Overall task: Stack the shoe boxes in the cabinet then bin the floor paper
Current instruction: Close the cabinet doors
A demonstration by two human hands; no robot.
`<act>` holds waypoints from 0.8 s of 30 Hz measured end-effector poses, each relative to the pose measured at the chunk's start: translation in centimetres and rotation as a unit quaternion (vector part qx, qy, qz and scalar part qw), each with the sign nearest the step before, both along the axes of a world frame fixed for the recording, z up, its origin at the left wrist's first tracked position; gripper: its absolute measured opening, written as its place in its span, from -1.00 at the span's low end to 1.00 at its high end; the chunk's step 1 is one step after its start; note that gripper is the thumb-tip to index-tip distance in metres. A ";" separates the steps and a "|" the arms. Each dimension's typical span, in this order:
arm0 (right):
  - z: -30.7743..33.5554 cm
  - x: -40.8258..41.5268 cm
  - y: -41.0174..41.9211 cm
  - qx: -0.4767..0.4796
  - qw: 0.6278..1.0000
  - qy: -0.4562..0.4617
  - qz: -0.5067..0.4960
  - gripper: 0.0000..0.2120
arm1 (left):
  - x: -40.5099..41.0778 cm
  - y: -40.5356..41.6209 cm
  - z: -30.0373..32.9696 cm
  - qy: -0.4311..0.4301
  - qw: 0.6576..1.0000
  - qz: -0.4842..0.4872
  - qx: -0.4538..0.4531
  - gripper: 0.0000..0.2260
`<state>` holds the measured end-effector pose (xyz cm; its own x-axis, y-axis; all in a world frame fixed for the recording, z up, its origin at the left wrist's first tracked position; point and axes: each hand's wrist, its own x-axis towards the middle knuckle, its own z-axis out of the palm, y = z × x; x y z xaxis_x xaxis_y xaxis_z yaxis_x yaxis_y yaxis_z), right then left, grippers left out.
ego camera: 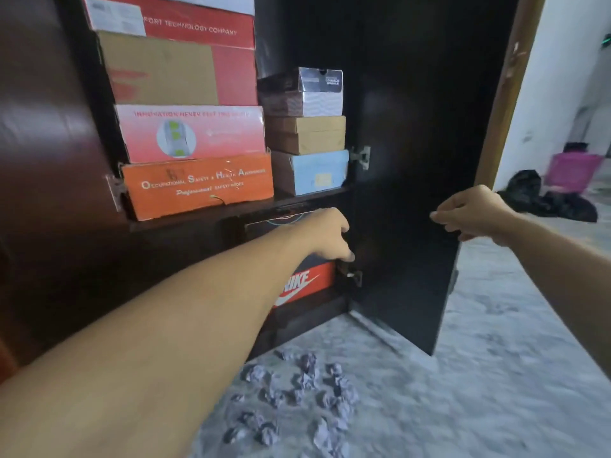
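Observation:
Shoe boxes fill the open dark cabinet's upper shelf (231,211): an orange box (198,185) under a pink box (191,133), and a light blue box (310,171) under a brown box (305,133). In the lower compartment a black box (281,226) sits on an orange Nike box (304,284). My left hand (330,234) reaches in and grips the black box's right end. My right hand (469,213) holds the edge of the open cabinet door (413,160), fingers curled over its inner face. Several crumpled paper balls (297,401) lie on the floor below the cabinet.
The grey marbled floor (479,375) stretches right of the paper. The door stands out from the cabinet on the right. Through a doorway at far right a pink basket (573,171) and black bags (542,196) sit on the floor.

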<state>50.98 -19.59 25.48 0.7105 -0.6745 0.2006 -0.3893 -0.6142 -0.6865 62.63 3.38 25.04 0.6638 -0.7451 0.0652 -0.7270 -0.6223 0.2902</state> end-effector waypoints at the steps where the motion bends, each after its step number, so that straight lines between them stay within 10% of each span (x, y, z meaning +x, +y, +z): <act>1: -1.0 -0.3 -0.4 -0.001 1.000 -0.004 -0.016 -0.76 | 0.0 -0.8 -1.1 0.004 1.000 0.002 0.000 -0.54; 13: -4.2 2.4 -8.4 0.038 0.989 -0.085 -0.118 -0.43 | 1.9 -10.7 -8.1 0.058 0.996 -0.015 -0.064 -0.38; 24: -3.0 4.7 -7.4 0.184 0.948 -0.238 -0.101 -0.76 | 2.9 -8.9 -9.8 0.047 0.988 0.001 -0.149 -0.39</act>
<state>55.66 -27.02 22.52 0.4480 -0.8735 0.1904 -0.0648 -0.2442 -0.9676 65.53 -5.51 15.24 0.6785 -0.7012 0.2188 -0.6872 -0.5007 0.5264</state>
